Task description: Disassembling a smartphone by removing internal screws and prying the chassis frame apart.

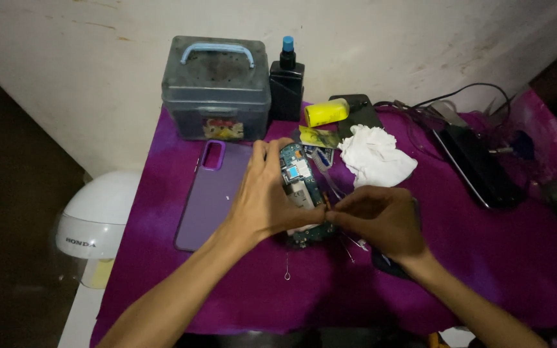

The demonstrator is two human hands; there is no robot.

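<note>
Phone circuit board (299, 193) sits mid-table on the purple cloth (485, 258), and I'm seeing it gripped upright-ish in the left hand (262, 196), fingers wrapped around its left edge with the thumb over the top. Right hand (381, 219) comes in from the right, fingertips (335, 214) pinched together at the board's lower right edge, touching it; whether something tiny sits in that pinch, I cannot tell.

Just left of the board lies a purple phone case (209, 193), flat, camera cutout at the far end. Far left stands a grey storage box (217, 90) with a pale blue handle, and beside it on the right a black bottle (287, 80) with a blue cap. A yellow cylinder (325, 113) lies near that. A crumpled white cloth (375, 154) rests just beyond the right hand. A small metal pin (287, 270) lies near me, and a white helmet (95, 219) sits off the table's left.
</note>
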